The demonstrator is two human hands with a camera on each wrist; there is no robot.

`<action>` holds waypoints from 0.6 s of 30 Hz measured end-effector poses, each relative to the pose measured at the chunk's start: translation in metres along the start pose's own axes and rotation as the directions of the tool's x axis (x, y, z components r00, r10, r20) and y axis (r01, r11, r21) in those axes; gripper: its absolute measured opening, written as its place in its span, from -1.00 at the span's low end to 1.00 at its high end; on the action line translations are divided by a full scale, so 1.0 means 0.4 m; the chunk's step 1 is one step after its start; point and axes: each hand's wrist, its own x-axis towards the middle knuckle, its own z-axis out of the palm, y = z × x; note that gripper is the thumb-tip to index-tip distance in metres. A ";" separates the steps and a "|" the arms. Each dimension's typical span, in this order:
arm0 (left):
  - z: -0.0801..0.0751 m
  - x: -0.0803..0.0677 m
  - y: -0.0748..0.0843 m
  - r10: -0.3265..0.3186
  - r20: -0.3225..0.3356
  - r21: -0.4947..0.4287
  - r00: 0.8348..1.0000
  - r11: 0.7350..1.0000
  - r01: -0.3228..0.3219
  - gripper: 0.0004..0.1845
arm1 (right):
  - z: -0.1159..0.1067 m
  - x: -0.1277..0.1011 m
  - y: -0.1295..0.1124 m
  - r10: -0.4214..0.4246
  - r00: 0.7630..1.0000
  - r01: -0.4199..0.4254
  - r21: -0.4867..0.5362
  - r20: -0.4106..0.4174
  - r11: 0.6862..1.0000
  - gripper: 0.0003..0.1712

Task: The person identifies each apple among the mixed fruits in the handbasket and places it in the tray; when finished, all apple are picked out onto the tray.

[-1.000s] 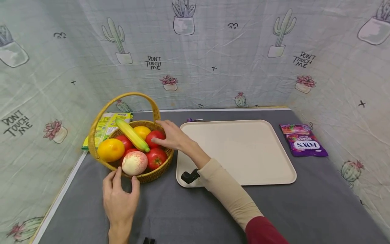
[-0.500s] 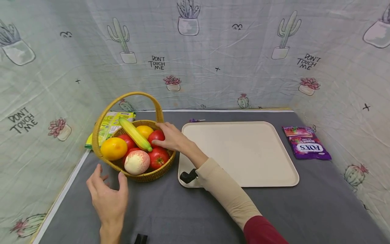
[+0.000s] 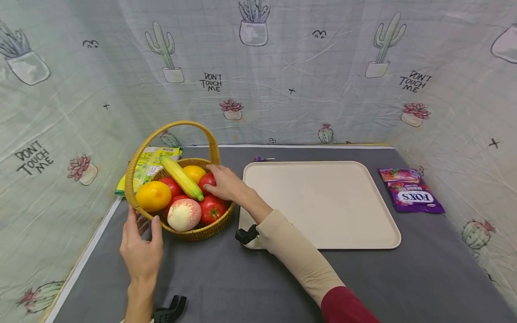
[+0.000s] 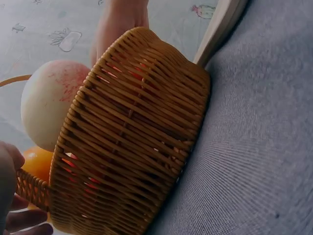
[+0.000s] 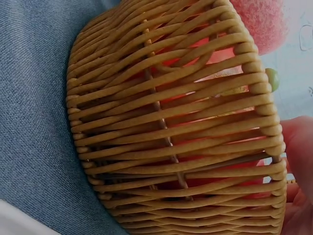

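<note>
Head view, read from left to right: at the left edge of the grey tabletop (image 3: 226,278) we see a green-yellow packet (image 3: 146,167) lying behind the wicker basket (image 3: 202,231). The left hand (image 3: 140,251) sits at lower left of the frame; its fingers are curled round the basket's near-left rim, next to the orange (image 3: 153,196). In the left wrist view we see fingertips (image 4: 10,169) against that rim, with the peach (image 4: 51,100) above the weave. The basket stands at centre left and holds the orange, a banana (image 3: 181,178), the peach and several tomatoes. The right hand (image 3: 225,183) reaches in from the basket's right side, fingers curved over one red tomato (image 3: 207,180) and touching it; we cannot tell whether the tomato is fully gripped. Right of the basket we see a cream tray (image 3: 323,202), with a small purple object (image 3: 260,159) behind its far-left corner. At far right lies a purple candy bag (image 3: 410,196).
</note>
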 end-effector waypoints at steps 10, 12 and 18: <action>0.018 0.002 0.000 0.047 -0.112 -0.077 0.993 0.995 -0.055 -0.31 | -0.011 0.002 -0.005 -0.046 0.995 0.053 -0.081 0.087 0.995 -0.34; 0.018 0.000 0.001 0.048 -0.109 -0.077 0.993 0.995 -0.056 -0.30 | -0.012 0.004 -0.006 -0.053 0.993 0.063 -0.090 0.103 0.994 -0.35; 0.018 -0.003 -0.002 0.042 -0.095 -0.075 0.995 0.996 -0.049 -0.28 | -0.017 0.014 -0.009 -0.034 0.990 0.048 -0.095 0.139 0.994 -0.33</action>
